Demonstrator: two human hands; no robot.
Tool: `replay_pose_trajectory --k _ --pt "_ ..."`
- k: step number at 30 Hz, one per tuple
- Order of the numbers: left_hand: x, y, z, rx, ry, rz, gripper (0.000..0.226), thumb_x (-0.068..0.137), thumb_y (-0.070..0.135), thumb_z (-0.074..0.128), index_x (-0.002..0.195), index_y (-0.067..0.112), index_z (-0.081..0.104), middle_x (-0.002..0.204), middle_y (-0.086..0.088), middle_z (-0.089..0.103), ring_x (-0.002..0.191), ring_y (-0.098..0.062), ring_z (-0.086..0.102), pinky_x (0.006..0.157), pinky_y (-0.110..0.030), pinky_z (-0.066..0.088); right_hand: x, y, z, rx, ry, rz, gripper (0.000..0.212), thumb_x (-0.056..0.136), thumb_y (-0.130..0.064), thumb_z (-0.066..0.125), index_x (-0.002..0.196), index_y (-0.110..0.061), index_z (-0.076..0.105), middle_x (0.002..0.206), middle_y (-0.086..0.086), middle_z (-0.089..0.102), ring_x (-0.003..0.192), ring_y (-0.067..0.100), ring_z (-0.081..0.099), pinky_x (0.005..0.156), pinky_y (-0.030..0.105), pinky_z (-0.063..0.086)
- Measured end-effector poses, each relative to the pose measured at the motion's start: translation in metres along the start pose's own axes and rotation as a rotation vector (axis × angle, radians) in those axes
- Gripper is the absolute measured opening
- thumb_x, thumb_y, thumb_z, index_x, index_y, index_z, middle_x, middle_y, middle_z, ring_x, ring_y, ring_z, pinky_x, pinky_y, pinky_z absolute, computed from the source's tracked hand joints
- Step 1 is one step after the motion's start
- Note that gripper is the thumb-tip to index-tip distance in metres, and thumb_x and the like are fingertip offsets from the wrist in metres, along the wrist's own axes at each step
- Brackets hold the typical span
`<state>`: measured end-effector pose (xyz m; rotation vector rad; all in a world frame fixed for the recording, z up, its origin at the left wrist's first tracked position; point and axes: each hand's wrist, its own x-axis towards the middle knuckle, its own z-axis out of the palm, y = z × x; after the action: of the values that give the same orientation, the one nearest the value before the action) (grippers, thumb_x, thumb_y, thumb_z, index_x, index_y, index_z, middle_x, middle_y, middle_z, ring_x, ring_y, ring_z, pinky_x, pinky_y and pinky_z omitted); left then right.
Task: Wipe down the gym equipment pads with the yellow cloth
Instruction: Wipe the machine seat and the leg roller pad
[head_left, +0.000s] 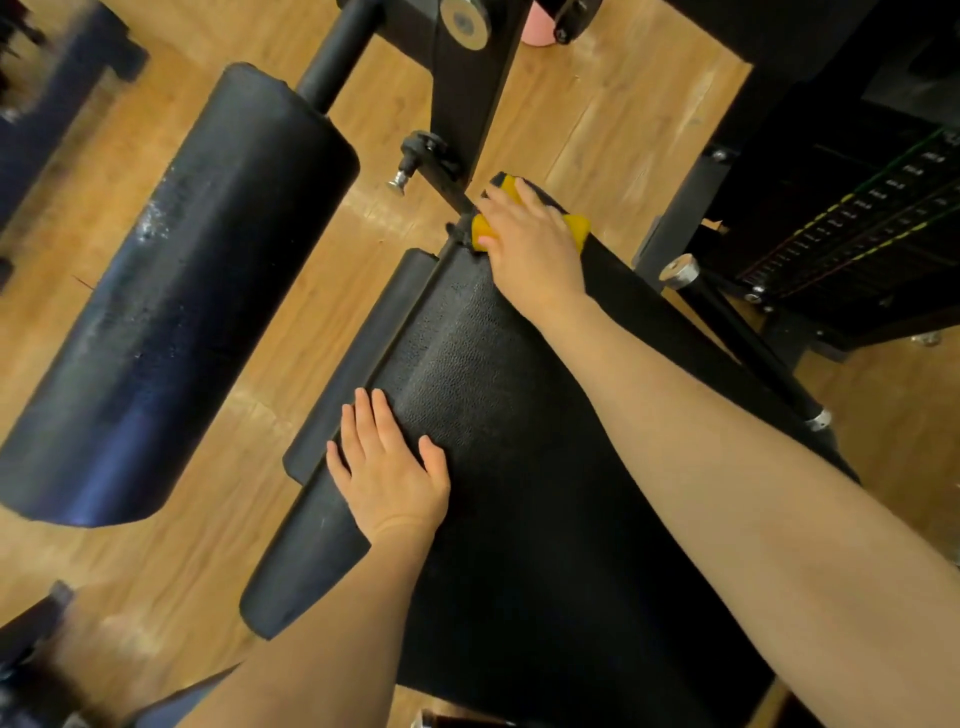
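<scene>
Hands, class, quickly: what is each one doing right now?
Left hand: open, fingers straight, resting flat on the seat pad.
Right hand: presses the yellow cloth onto the pad's far end; grip cannot be told.

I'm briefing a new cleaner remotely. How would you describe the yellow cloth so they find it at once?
Start at the flat black seat pad in the middle. Follow it to its far end, where the right hand presses down. The yellow cloth peeks out beneath that hand, the only bright yellow thing among black equipment.
</scene>
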<state>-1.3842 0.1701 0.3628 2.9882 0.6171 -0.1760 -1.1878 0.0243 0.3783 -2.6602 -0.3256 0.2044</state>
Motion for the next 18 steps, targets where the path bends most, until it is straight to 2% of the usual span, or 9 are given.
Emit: replay_pose_trajectory --k 4,12,15,18 --pt "-0.001 -0.001 0.0 -0.003 -0.004 0.007 0.073 0.079 0.04 0.027 0.144 0.006 0.03 0.151 -0.011 0.03 0.141 -0.028 0.023 0.113 -0.051 0.015 -0.055 0.041 0.007 0.023 0.082 0.113 0.049 0.097 -0.019 0.043 0.144 -0.015 0.031 0.152 0.003 0.027 0.142 0.023 0.019 0.113 0.037 0.021" --pt "-0.002 0.001 -0.002 -0.02 0.001 0.004 0.072 0.08 0.038 0.03 0.144 0.005 0.03 0.151 -0.013 0.03 0.139 -0.03 0.026 0.112 -0.054 0.017 -0.235 0.15 0.001 0.091 0.073 0.679 0.048 0.094 -0.007 0.045 0.141 -0.007 0.036 0.146 0.01 0.038 0.136 0.024 0.032 0.111 0.04 0.029" --pt "-0.002 0.001 -0.002 -0.024 0.003 0.004 0.074 0.078 0.04 0.027 0.143 0.004 0.032 0.15 -0.014 0.031 0.138 -0.031 0.027 0.111 -0.054 0.018 -0.266 0.172 -0.009 0.12 0.028 0.736 0.043 0.095 -0.006 0.043 0.138 -0.006 0.042 0.142 0.012 0.043 0.131 0.028 0.039 0.105 0.041 0.034" --pt "-0.003 0.001 -0.001 -0.027 0.009 0.01 0.075 0.078 0.04 0.027 0.143 0.003 0.032 0.151 -0.014 0.031 0.139 -0.031 0.026 0.111 -0.054 0.018 -0.237 0.162 -0.021 0.187 0.118 0.682 0.038 0.095 -0.005 0.042 0.132 -0.007 0.049 0.134 0.013 0.051 0.123 0.031 0.047 0.102 0.039 0.037"
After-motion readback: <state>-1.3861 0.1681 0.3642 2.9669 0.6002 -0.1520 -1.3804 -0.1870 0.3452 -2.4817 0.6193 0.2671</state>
